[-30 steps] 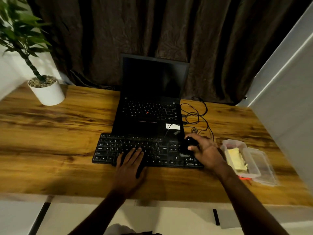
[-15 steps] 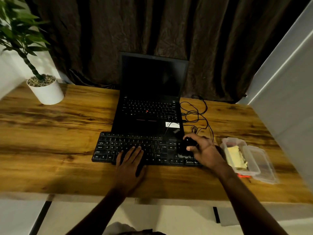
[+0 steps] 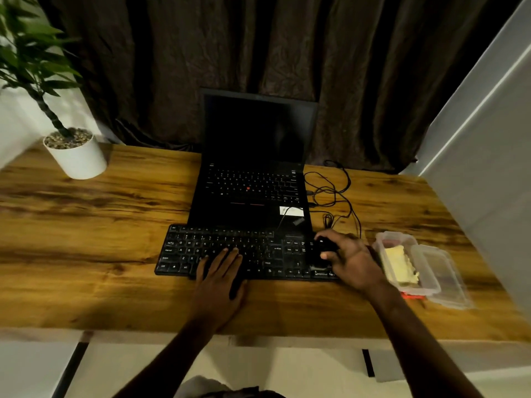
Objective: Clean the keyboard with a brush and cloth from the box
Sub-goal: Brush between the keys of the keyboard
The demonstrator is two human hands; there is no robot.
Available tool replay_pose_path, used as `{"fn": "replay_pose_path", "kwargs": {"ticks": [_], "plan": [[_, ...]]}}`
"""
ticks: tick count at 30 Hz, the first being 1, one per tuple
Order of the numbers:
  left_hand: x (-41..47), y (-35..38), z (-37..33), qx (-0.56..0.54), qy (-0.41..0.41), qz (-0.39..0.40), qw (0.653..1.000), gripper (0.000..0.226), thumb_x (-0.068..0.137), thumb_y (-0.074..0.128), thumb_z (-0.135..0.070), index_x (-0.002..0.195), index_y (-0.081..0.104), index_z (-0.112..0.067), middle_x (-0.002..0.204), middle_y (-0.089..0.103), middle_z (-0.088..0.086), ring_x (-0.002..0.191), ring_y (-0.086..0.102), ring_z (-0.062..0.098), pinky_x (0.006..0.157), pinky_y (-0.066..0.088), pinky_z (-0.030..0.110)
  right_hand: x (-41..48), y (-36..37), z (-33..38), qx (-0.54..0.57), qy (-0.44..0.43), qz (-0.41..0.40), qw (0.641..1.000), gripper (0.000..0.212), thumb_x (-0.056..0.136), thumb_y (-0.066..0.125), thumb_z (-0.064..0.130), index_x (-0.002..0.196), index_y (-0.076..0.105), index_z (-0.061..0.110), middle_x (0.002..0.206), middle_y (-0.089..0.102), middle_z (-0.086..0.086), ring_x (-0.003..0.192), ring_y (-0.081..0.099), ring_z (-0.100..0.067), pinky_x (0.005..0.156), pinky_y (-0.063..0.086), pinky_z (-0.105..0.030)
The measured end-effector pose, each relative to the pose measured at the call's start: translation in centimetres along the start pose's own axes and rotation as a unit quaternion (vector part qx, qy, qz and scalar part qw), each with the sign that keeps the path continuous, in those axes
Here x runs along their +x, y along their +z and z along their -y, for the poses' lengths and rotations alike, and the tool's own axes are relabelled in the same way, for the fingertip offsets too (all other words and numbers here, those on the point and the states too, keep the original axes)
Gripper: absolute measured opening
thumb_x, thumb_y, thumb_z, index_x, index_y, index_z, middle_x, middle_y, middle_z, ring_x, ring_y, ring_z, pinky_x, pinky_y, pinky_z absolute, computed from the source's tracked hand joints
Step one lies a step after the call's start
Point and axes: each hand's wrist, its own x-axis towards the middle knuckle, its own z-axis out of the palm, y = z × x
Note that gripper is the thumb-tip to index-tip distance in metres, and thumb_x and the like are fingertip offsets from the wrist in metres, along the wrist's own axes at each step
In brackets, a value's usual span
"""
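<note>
A black keyboard [image 3: 218, 248] lies on the wooden table in front of a laptop. My left hand [image 3: 219, 280] rests flat on its lower middle keys, fingers straight. My right hand [image 3: 353, 262] grips a small black brush [image 3: 324, 248] and holds it down on the keyboard's right end; the bristles are dark and hard to make out. To the right stands a clear plastic box [image 3: 396, 239], open, with a yellow cloth [image 3: 399, 265] inside it.
The open black laptop [image 3: 253, 185] sits just behind the keyboard. Loose black cables [image 3: 333, 193] lie to its right. The box's clear lid [image 3: 439, 271] rests beside the box. A white plant pot [image 3: 77, 156] stands at the far left. A white wall [image 3: 474, 168] borders the table's right side.
My right hand has shifted slightly left with the brush over the keyboard's right end. My left hand has stayed flat on the keys.
</note>
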Motion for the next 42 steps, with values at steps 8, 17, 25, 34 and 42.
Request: {"fn": "replay_pose_path", "kwargs": {"ticks": [8,17,25,34,42], "plan": [[-0.1,-0.1,-0.1,-0.006,0.001,0.0,1.0,0.058,0.097,0.035,-0.053,0.142,0.049,-0.019,0.151,0.045,0.001,0.142,0.035,0.019,0.118,0.014,0.05,-1.1,-3.3,-3.3,-0.01,0.003,-0.047,0.999,0.059,0.089,0.069,0.011,0.115,0.048,0.059,0.116,0.065,-0.012,0.103,0.061,-0.029,0.086,0.056,-0.041],[0.0,0.1,0.0,-0.013,0.0,-0.013,1.0,0.058,0.095,0.038,-0.051,0.14,0.052,-0.017,0.148,0.049,0.002,0.141,0.038,0.021,0.116,0.021,0.053,-1.5,-0.4,-0.2,0.04,-0.029,-0.021,0.999,0.052,0.092,0.066,0.021,0.125,0.05,0.058,0.12,0.064,-0.001,0.107,0.062,-0.022,0.083,0.059,-0.049],[-0.1,0.0,0.0,-0.005,-0.005,-0.003,1.0,0.059,0.096,0.035,-0.052,0.142,0.049,-0.019,0.151,0.046,0.001,0.142,0.034,0.019,0.116,0.017,0.053,-3.6,-3.4,-3.8,0.04,-0.014,-0.087,0.995,0.081,0.087,0.07,0.0,0.112,0.046,0.073,0.108,0.069,-0.005,0.1,0.066,-0.025,0.083,0.06,-0.039],[-0.1,-0.1,0.0,-0.005,0.004,-0.016,1.0,0.058,0.094,0.039,-0.05,0.14,0.052,-0.017,0.148,0.049,0.002,0.14,0.038,0.02,0.117,0.015,0.049,-2.3,0.9,0.1,0.103,-0.029,-0.042,0.993,0.046,0.093,0.068,0.021,0.122,0.055,0.054,0.115,0.067,-0.004,0.096,0.067,-0.014,0.068,0.063,-0.034],[-0.1,-0.2,-0.2,-0.012,0.002,-0.014,1.0,0.057,0.095,0.038,-0.051,0.14,0.052,-0.018,0.148,0.049,0.002,0.14,0.039,0.02,0.116,0.018,0.052,-2.9,-2.0,-2.8,0.026,0.027,-0.068,0.997,0.062,0.089,0.069,0.015,0.124,0.045,0.061,0.122,0.063,-0.008,0.111,0.061,-0.026,0.088,0.058,-0.051]]}}
